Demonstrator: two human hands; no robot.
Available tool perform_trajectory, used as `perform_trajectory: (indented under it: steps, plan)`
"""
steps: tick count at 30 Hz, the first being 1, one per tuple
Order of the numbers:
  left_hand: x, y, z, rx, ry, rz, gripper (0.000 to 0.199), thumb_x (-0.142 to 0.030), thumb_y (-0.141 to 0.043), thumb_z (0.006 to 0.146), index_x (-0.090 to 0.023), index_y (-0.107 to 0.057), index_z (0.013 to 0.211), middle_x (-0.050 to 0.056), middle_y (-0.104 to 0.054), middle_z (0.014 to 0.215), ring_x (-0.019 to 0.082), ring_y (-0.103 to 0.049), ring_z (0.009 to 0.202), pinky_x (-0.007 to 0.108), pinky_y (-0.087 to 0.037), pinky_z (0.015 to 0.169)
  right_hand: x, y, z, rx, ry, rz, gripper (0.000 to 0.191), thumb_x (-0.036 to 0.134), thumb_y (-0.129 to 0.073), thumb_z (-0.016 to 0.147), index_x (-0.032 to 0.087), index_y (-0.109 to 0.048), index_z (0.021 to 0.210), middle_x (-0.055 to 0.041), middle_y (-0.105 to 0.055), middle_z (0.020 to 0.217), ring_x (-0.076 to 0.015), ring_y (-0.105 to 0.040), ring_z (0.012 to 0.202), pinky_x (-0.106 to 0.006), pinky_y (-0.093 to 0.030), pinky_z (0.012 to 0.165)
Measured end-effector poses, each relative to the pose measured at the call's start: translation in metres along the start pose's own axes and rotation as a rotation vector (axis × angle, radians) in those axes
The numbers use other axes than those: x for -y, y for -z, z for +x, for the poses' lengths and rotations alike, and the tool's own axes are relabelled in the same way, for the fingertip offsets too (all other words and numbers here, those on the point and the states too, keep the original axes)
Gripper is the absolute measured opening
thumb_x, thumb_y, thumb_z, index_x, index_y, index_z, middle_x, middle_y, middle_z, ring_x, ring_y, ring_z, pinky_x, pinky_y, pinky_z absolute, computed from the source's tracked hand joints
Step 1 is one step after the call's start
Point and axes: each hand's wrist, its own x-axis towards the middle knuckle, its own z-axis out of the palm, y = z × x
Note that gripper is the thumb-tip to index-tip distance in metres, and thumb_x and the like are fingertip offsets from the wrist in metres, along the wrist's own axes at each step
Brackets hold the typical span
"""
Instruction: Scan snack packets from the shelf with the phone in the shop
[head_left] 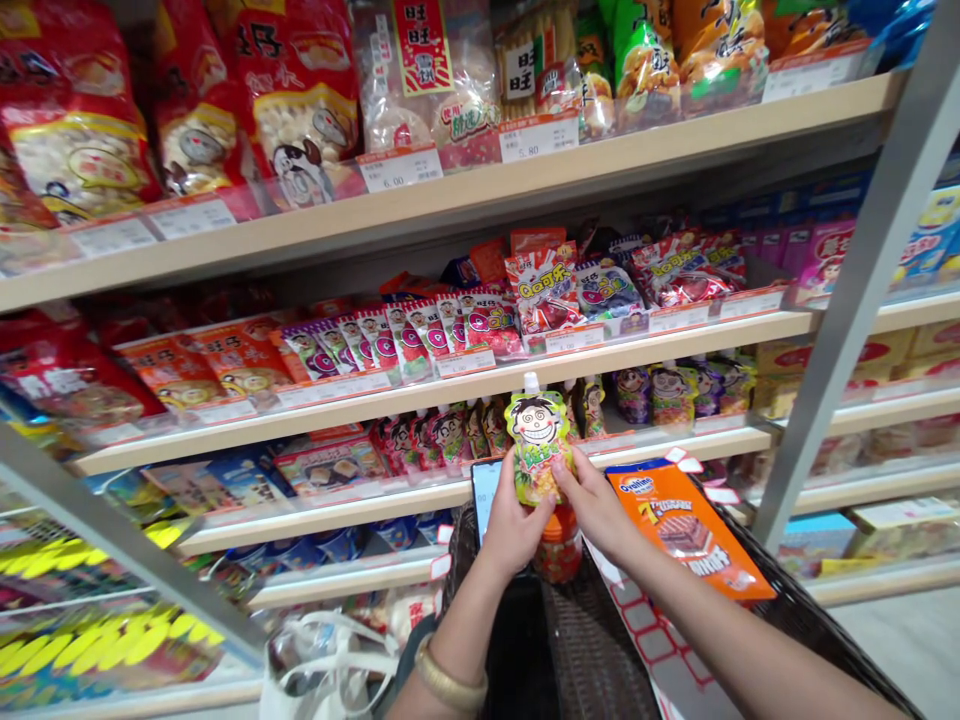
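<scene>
A yellow-green spouted pouch (537, 430) with a cartoon face and a white cap is held upright between both hands, in front of the shelves. My left hand (517, 515) grips its lower left side. On its lower right side, my right hand (589, 495) holds it with the thumb across the front. Just beneath the hands is a red-lidded jar (559, 545), partly covered by them. An orange Ovaltine packet (690, 530) lies in the dark woven basket (832, 640), to the right of my right hand.
Shelves (450, 395) of snack bags, candy packets and similar pouches run across the view. Slanting grey posts (847, 290) stand at right and left. A phone (486, 495) shows behind my left hand. A white bag (322, 650) is at the lower left.
</scene>
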Motion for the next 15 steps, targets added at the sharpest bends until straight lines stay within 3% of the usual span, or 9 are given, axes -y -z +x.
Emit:
perform_trajectory:
  steps: [6, 10, 15]
  plan:
    - [-0.001, -0.003, -0.001, 0.020, -0.025, -0.010, 0.082, -0.026, -0.076, 0.074, -0.021, -0.033, 0.143, 0.012, -0.042, 0.153, 0.024, -0.047, 0.138, 0.028, -0.040, 0.112, 0.002, -0.001, 0.000, 0.027, -0.044, 0.076, 0.035, 0.044, -0.054, 0.090, 0.025, -0.052, 0.119, -0.0061, -0.068, 0.116, -0.0232, -0.065, 0.105, -0.040, -0.051, 0.096]
    - [-0.008, -0.007, -0.002, 0.008, -0.022, -0.026, 0.082, -0.023, -0.078, 0.072, -0.022, -0.036, 0.142, 0.011, -0.048, 0.148, 0.023, -0.049, 0.136, 0.027, -0.041, 0.111, 0.004, 0.000, 0.000, 0.039, -0.065, 0.087, 0.038, 0.034, -0.057, 0.084, 0.025, -0.050, 0.121, -0.0050, -0.068, 0.116, -0.0225, -0.065, 0.105, -0.041, -0.050, 0.098]
    - [-0.009, -0.007, 0.000, 0.010, -0.026, -0.010, 0.081, -0.025, -0.076, 0.074, -0.021, -0.034, 0.143, 0.012, -0.045, 0.151, 0.024, -0.047, 0.138, 0.028, -0.039, 0.113, -0.003, -0.001, 0.002, 0.045, -0.022, 0.102, 0.042, 0.033, -0.059, 0.084, 0.025, -0.050, 0.124, -0.0052, -0.067, 0.120, -0.0217, -0.064, 0.108, -0.041, -0.049, 0.099]
